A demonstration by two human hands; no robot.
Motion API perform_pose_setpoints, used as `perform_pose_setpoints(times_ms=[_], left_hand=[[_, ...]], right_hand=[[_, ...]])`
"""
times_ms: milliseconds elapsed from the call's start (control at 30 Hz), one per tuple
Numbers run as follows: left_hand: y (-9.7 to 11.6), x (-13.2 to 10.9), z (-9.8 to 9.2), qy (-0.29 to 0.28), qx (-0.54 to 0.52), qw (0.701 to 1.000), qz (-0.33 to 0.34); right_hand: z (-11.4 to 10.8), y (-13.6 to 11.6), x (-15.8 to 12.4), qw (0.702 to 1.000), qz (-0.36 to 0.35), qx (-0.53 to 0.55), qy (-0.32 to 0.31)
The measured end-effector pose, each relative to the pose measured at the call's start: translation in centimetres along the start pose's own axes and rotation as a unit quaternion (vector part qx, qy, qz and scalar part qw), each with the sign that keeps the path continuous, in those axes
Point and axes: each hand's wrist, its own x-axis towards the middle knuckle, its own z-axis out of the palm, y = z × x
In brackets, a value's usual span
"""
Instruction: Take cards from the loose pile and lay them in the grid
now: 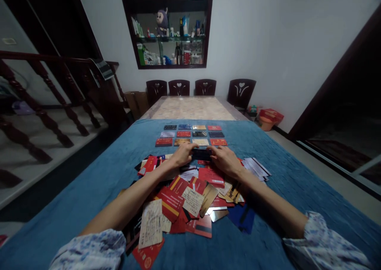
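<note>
One dark card [201, 154], small and oblong, is pinched by its short ends between the left hand [183, 155] and the right hand [226, 161], low over the blue cloth [282, 174] on the bench [190, 108]. It sits between a loose pile of cards [190, 198] nearer the person and laid-out cards [190, 135] in three rows of four beyond. Bare cloth spreads wide on both sides. Both forearms reach forward over the pile, fingers curled inward.
</note>
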Motion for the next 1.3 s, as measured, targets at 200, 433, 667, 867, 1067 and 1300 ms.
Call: perform_pose_setpoints(times_ms=[200,433,667,867,1067,1300], left_hand=[[0.6,0.0,0.0,-0.002,0.038,0.999,-0.022],[1.0,-0.1,0.0,-0.020,0.065,0.997,-0.038],[1.1,-0.1,0.0,-0.043,0.056,0.996,-0.045],[0.1,-0.2,0.4,-0.042,0.059,0.997,-0.018],[0.0,-0.6,-0.1,-0.057,0.057,0.997,0.008],[0.7,-0.7,-1.1,-0.088,0.065,0.994,0.005]], right_hand=[[0.1,-0.4,0.0,0.999,-0.031,0.003,-0.015],[0.7,-0.1,0.2,0.999,-0.030,-0.002,-0.018],[0.6,0.2,0.3,0.999,-0.035,-0.005,-0.014],[0.6,0.6,0.4,0.999,-0.040,-0.001,-0.019],[0.9,1.1,0.4,0.999,-0.043,0.006,-0.012],[1.0,1.6,0.4,0.997,-0.071,0.024,-0.006]])
